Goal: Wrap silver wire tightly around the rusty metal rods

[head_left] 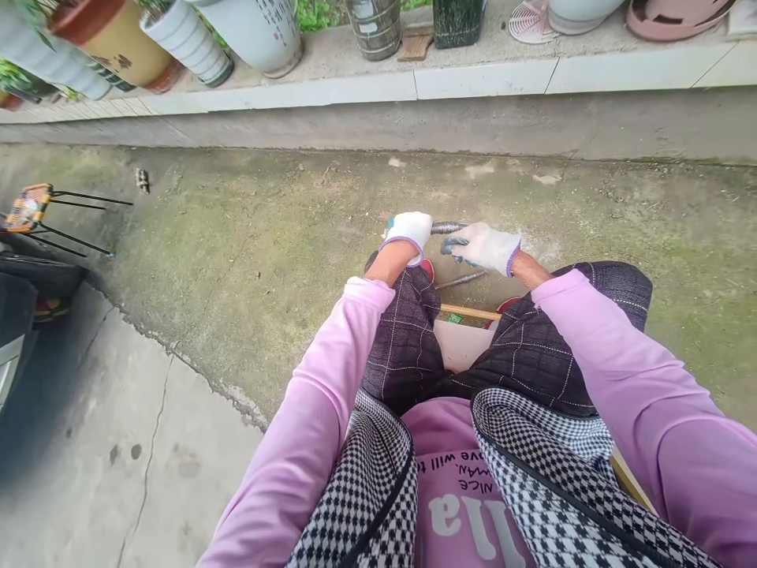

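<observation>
Pots (pixel 260 31) stand in a row on the ledge (pixel 485 79) along the far edge of the floor (pixel 266 237), with a pink basin (pixel 674 16) at the right end. A stool (pixel 29 207) lies tipped at the left edge, and a crack (pixel 154 434) runs nearer.

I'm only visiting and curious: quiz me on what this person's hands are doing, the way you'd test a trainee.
1. True or false: the left hand and the right hand both wear white gloves.
2. What does the left hand grip? A) a metal rod B) a flowerpot C) a stool
3. In a few words: where does the second rod lie?

Key: 1 true; 2 A; 3 on the concrete ground, below the hands.
</observation>
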A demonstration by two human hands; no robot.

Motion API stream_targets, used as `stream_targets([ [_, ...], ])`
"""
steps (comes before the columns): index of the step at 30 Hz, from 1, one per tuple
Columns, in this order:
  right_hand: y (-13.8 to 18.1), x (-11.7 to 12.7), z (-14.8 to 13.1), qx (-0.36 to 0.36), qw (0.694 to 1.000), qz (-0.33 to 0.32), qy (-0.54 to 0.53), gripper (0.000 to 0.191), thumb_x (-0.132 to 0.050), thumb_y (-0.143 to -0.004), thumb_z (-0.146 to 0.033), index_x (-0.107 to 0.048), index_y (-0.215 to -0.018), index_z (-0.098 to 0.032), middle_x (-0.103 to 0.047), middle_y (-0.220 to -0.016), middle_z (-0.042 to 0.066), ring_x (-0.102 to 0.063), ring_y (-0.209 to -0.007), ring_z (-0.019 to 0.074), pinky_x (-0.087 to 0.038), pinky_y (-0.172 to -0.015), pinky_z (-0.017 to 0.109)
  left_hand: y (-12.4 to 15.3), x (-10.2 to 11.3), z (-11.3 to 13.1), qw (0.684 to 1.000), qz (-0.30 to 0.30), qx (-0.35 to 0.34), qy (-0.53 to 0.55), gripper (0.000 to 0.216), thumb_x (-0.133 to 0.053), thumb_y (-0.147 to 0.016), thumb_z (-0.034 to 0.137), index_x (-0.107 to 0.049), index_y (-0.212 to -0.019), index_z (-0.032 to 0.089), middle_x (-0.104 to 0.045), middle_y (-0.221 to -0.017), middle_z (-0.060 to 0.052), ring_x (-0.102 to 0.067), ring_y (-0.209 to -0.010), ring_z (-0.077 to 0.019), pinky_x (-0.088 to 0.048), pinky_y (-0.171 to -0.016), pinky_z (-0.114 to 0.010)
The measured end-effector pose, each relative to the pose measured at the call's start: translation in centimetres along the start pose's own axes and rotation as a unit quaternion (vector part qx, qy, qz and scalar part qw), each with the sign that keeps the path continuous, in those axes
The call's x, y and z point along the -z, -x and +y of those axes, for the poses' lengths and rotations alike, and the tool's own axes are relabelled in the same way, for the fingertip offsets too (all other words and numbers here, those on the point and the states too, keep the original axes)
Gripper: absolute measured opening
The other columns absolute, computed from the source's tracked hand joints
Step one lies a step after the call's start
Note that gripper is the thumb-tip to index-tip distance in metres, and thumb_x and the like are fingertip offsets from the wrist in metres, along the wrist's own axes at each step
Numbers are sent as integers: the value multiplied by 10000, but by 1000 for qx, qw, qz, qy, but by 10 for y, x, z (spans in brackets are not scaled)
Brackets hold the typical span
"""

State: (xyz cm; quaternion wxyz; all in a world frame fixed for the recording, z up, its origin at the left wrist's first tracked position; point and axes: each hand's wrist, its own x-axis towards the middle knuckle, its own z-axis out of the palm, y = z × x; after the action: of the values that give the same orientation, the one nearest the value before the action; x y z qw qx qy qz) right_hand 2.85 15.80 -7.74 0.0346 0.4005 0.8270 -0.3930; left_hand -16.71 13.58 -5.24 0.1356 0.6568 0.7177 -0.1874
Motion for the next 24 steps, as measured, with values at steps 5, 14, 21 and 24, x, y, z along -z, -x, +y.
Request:
stream_targets([
  [5,-7,23,15,0,997,45,63,251,-742,-1171,-232,-983,-1102,-237,-941,-1112,82,-844,-1018,260,-575,-875,319,-4,-12,6,988,-41,-128,-78,454,-827,-997,59,-971,-1426,94,-941,-1330,-291,-915,-1377,-466,-685,-1177,-500],
  [14,-18,37,26,-79,979,81,-171,111,-857,-1108,-173,-968,-1113,-170,-910,-981,64,-776,-838,197,-596,-740,246,13,-2,3,987,42,-153,-35,562,-547,-1225,140,-853,-1689,228,-919,-1524,-197,-900,-1422,-369,-652,-1088,-415],
  [21,-15,9,3,-102,964,59,-236,105,-879,-1109,-121,-890,-1016,-168,-801,-817,21,-597,-632,125,-525,-626,224,13,4,-4,996,50,-42,55,505,-547,-1297,265,-843,-1701,200,-925,-1520,-200,-875,-1472,-361,-639,-1200,-396],
  [24,-10,2,-5,-89,983,54,-151,183,-791,-1176,-180,-915,-1041,-179,-859,-912,38,-661,-700,141,-526,-666,234,11,6,-4,997,35,-13,62,508,-543,-1288,235,-853,-1686,175,-914,-1563,-216,-861,-1517,-351,-631,-1243,-389],
])
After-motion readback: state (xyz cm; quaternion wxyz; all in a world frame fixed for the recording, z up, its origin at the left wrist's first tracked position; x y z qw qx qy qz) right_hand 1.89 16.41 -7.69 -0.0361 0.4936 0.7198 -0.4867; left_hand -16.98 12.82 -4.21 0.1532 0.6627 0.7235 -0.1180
